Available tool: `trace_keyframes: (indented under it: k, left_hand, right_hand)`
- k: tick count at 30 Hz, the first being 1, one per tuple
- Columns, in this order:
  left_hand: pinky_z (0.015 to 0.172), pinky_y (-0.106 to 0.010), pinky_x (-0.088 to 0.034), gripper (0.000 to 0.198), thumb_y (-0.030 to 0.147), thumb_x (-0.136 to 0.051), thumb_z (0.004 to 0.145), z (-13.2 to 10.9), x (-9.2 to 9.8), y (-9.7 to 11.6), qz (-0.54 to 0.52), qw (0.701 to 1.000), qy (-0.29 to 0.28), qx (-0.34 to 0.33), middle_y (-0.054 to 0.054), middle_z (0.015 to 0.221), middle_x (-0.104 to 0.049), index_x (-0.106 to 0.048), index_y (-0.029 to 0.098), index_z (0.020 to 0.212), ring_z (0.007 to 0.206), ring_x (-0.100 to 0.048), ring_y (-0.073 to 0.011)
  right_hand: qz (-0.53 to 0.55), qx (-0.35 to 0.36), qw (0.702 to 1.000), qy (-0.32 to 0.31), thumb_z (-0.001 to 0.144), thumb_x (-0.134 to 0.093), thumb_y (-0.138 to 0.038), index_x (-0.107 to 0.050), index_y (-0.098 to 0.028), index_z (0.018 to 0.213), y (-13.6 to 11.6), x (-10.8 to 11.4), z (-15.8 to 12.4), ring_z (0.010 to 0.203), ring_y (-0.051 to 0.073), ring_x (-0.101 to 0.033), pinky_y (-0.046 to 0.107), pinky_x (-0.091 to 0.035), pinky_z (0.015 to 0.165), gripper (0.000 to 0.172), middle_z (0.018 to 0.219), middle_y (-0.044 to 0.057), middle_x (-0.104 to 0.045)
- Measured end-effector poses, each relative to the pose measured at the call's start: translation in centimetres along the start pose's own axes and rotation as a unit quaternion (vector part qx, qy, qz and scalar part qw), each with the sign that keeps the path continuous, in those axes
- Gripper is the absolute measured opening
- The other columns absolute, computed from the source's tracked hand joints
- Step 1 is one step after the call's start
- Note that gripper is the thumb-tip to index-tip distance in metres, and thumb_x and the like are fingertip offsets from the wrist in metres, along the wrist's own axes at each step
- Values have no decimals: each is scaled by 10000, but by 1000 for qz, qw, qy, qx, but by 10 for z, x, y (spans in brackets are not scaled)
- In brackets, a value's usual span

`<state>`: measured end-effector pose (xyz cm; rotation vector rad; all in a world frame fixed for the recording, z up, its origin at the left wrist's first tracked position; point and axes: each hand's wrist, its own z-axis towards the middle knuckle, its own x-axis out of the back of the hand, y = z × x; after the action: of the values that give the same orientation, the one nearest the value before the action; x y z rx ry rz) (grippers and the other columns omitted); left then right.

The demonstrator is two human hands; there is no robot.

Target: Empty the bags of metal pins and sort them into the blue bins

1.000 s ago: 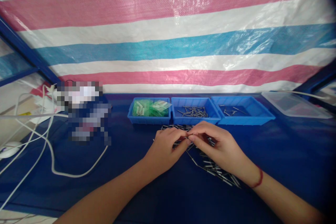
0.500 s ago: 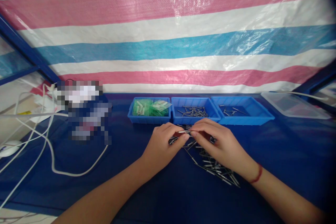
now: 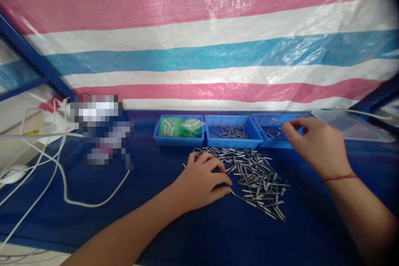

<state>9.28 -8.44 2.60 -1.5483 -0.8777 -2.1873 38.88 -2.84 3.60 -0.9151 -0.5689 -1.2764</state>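
Many thin metal pins (image 3: 257, 174) lie in a loose pile on the blue table. My left hand (image 3: 204, 181) rests at the pile's left edge, fingers apart and curved down over some pins. Over the right blue bin (image 3: 264, 139), my right hand (image 3: 311, 137) pinches a metal pin (image 3: 276, 120) between thumb and forefinger, its free end pointing left. A few pins lie inside that bin, partly behind the hand. The middle blue bin (image 3: 257, 138) holds several more pins. Green packets (image 3: 181, 128) fill the left blue bin (image 3: 179, 141).
White cables (image 3: 93, 207) loop across the left side of the table, beside a white mouse (image 3: 14, 173) and some blurred-out items. A clear plastic lid (image 3: 352, 126) lies at the back right. Behind the bins hangs a striped plastic sheet (image 3: 199, 60).
My hands have parted. The right one moved up and right to the right bin with a pin, while the left let go, opened and lowered onto the pile, which now shows more.
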Motion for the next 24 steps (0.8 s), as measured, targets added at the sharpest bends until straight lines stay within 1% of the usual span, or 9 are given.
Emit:
trace_keyframes:
  k: [4,6,10,12,14,16,18,20,24]
  left_hand:
    - [887,-399,-264,167,370,-538,905,1,-2,-3,10,1000,-7,3,0,1043,-634,-679,283,929,1066,-461,-219]
    - [886,-394,-265,174,368,-535,908,1,-3,-2,11,1000,-3,9,-8,1031,-643,-678,272,922,1045,-473,-213]
    - [885,-367,-284,199,351,-494,932,5,1,0,-27,999,27,30,-6,1013,-668,-663,246,937,1004,-514,-190]
    - [882,-344,-306,195,323,-475,943,7,6,1,-70,995,47,55,-4,1012,-677,-645,227,949,995,-538,-180]
    - [877,-318,-332,176,291,-470,945,8,9,1,-118,988,70,76,-5,1001,-682,-626,210,954,978,-565,-169]
    - [853,-289,-361,164,273,-470,943,9,11,0,-165,978,93,89,-7,967,-686,-616,198,947,935,-594,-158]
    - [811,-263,-390,176,277,-465,943,10,12,-1,-210,967,103,99,-12,925,-686,-616,188,930,880,-612,-150]
    - [777,-245,-412,199,289,-458,943,10,10,-1,-252,956,103,113,-23,902,-681,-622,177,923,854,-616,-150]
    - [760,-233,-434,199,297,-500,918,10,7,-1,-314,929,126,149,-33,903,-681,-651,167,921,839,-613,-150]
  right_hand:
    - [-39,20,999,-12,862,-465,-444,-624,-246,745,6,-8,0,617,266,-576,357,-358,526,279,759,82,-657]
    - [-31,29,999,5,860,-483,-434,-641,-225,775,1,-8,0,644,258,-588,359,-382,553,275,782,88,-670]
    - [77,86,993,20,858,-532,-354,-643,-177,778,-27,0,-8,728,222,-592,345,-427,674,224,799,88,-676]
    - [191,122,974,5,869,-536,-328,-635,-193,798,-49,7,-18,715,188,-580,319,-439,671,182,791,56,-664]
    - [290,161,943,-36,879,-539,-277,-627,-211,824,-70,12,-31,737,168,-589,299,-449,673,123,806,33,-658]
    - [343,215,909,-96,858,-583,-240,-618,-221,907,-88,15,-44,797,160,-599,287,-466,708,63,858,26,-657]
    - [377,245,883,-135,845,-606,-212,-607,-226,971,-101,15,-54,869,162,-605,285,-478,759,127,932,31,-661]
    - [402,240,871,-149,854,-593,-190,-610,-234,977,-106,13,-61,881,155,-610,279,-483,772,132,950,28,-663]
    - [426,155,876,-163,870,-579,-215,-629,-246,948,-107,8,-63,813,145,-619,265,-487,724,98,899,13,-667]
